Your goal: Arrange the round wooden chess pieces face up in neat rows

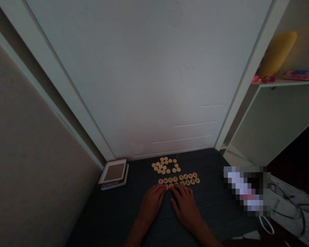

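Observation:
Round wooden xiangqi pieces with red or black characters stand in short rows on the dark tabletop; one group of face-up pieces (170, 180) is just beyond my hands and another (190, 176) is to the right. My left hand (151, 202) lies low, fingers stretched forward and close together, the tips touching the left end of the nearest row. My right hand (184, 203) is beside it, fingers spread and thumb apart, with fingertips at a red-marked piece (171, 186) in that row. Both hands' fingers partly cover the nearest row. Farther back lie several plain-faced pieces (163, 167) in a loose cluster.
A shallow box and frame-like lid (114, 171) sit at the table's left back corner. A white panel with embossed hearts (162, 118) rises behind the table (113, 212). On the right are a blurred-out object (247, 190), cables (290, 202) and a shelf (285, 83).

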{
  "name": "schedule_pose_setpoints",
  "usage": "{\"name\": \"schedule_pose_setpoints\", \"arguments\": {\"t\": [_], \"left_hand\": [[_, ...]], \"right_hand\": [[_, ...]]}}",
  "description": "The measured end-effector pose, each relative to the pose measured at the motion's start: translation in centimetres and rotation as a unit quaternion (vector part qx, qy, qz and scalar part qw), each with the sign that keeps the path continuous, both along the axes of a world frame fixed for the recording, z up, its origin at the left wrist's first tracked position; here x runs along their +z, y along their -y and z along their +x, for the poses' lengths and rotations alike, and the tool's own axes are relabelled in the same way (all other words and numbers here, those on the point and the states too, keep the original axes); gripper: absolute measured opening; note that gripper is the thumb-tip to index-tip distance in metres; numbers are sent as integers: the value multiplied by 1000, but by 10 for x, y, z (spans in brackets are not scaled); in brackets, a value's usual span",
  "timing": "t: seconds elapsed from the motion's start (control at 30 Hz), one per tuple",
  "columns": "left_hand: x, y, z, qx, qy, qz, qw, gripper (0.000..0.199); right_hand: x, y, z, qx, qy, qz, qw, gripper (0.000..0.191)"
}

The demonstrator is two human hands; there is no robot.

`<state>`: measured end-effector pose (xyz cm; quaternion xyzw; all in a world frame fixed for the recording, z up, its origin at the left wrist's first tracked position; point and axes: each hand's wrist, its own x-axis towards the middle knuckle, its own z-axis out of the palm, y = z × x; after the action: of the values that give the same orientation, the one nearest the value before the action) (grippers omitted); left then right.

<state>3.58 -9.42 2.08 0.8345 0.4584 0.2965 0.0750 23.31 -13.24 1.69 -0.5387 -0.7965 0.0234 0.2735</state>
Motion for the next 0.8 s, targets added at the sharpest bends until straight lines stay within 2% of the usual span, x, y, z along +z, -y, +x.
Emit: {"name": "schedule_pose_setpoints", "arguments": {"t": [0.23,0.5,0.8], "left_hand": [[1,-1,2,2,-8,4,1000,30],[-6,-3,-1,6,-2,8,1000,30],[-4,-1,0,6,-7,-4,1000,31]], "right_hand": [[0,0,0,-1,0,-6,1000,46],[3,1,0,-3,-3,4,1000,45],[2,1,0,-3,-2,-5,1000,45]]}}
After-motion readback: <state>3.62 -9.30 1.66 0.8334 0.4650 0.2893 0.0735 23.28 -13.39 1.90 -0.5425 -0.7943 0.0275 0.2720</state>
